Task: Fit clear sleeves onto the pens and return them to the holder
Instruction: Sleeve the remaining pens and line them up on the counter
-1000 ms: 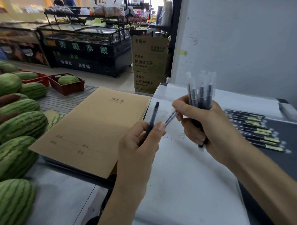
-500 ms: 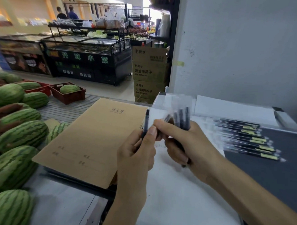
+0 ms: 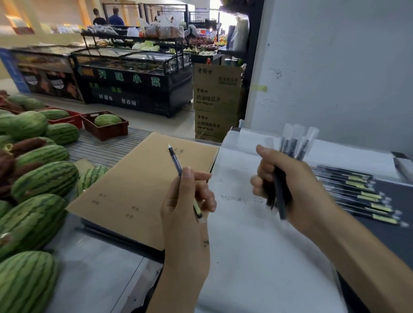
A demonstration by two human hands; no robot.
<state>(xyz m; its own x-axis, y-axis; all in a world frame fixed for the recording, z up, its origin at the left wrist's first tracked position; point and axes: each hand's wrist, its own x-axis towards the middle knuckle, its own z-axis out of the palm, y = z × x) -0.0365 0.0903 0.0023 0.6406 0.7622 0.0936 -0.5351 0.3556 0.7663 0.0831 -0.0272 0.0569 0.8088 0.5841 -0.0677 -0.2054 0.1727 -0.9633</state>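
Half a second ago the two hands were pressed together, and the single pen touched the right fingers. Now they have drawn apart with a clear gap between them.

The left hand [image 3: 186,204] grips one pen [image 3: 175,161], thumb and fingers curled round its lower barrel. The pen stands nearly upright with its top leaning left. Its pale tip points up and away from the person, and its yellow-green label end is down in the palm.

The right hand [image 3: 299,185] is closed round a bundle of pens [image 3: 292,144], four or five of them, though blur prevents a sure count. Their clear-sleeved ends fan up and to the right toward the wall, and their dark lower ends stick out below the fist toward the person.

Both hands hover over one white sheet [image 3: 252,260] on the tabletop [image 3: 92,279]. To its left lies one brown folder [image 3: 135,183].

To the right, a row of pens [image 3: 358,192] lies flat and parallel on a dark mat [image 3: 412,242]. There are roughly nine, though this too is blurred. Their long axes run from upper left to lower right, with the label ends nearer the right.

Far left is a heap of striped watermelons [image 3: 45,177], more than ten in sight.
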